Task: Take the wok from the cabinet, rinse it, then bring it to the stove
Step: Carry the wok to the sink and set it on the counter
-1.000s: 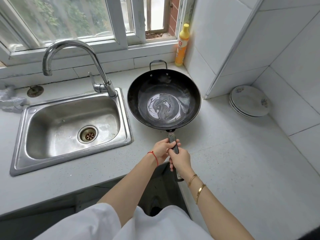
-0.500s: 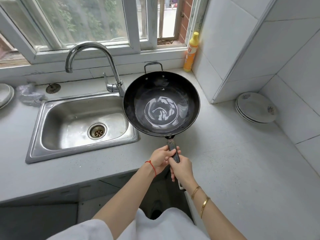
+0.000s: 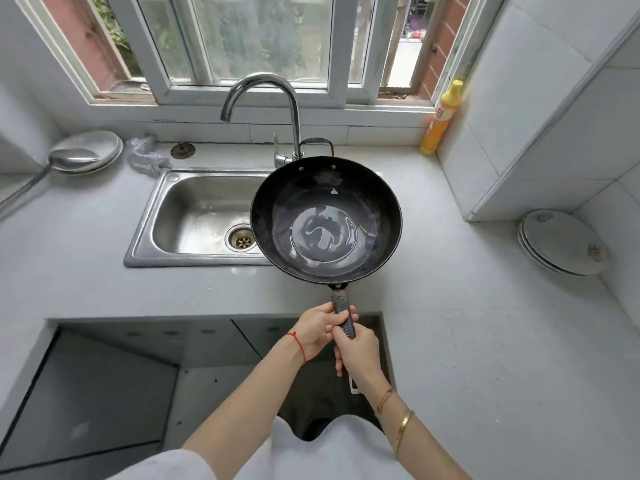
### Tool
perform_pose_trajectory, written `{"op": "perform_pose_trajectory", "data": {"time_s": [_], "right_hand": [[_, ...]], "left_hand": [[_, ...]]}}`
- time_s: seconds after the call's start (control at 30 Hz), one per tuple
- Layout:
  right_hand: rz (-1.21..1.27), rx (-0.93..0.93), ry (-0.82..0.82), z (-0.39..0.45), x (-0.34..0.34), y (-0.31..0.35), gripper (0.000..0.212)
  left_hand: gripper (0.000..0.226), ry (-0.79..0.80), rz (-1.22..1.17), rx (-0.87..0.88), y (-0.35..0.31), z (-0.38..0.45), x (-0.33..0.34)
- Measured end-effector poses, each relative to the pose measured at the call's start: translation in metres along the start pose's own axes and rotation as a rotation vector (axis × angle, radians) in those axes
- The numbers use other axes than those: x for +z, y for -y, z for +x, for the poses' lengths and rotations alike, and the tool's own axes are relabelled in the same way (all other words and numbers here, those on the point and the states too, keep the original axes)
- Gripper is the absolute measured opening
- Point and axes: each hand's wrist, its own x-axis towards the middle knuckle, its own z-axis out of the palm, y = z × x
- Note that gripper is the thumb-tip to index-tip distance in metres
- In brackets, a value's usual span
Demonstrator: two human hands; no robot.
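Observation:
A black wok (image 3: 325, 220) with a long dark handle and a small loop handle at its far side hangs level over the right edge of the steel sink (image 3: 194, 216). A little water lies in its bottom. My left hand (image 3: 320, 329) and my right hand (image 3: 358, 353) are both wrapped around the long handle, left just ahead of right. The chrome tap (image 3: 277, 98) arches over the sink behind the wok, with no water running. No stove is in view.
A yellow detergent bottle (image 3: 441, 119) stands in the back right corner. Stacked plates (image 3: 564, 242) lean at the right wall. A plate with a ladle (image 3: 83, 155) and a crumpled plastic bag (image 3: 143, 157) lie left of the sink. Below the counter edge is an open cabinet space (image 3: 325, 382).
The wok has moved left, from over the counter to partly over the sink. The view has shifted, bringing the left counter and its plate into sight.

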Motion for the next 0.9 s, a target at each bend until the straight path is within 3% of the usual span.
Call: {"op": "perform_pose_trajectory", "data": {"time_s": [0.4, 0.9], "right_hand": [[-0.033, -0.056, 0.097, -0.019, 0.076, 0.021, 0.024], [0.057, 0.023, 0.111, 0.002, 0.209, 0.079, 0.026]], "left_hand": [[0.023, -0.058, -0.04, 0.024, -0.013, -0.029, -0.084], [0.019, -0.078, 0.034, 0.012, -0.094, -0.032, -0.203]]}}
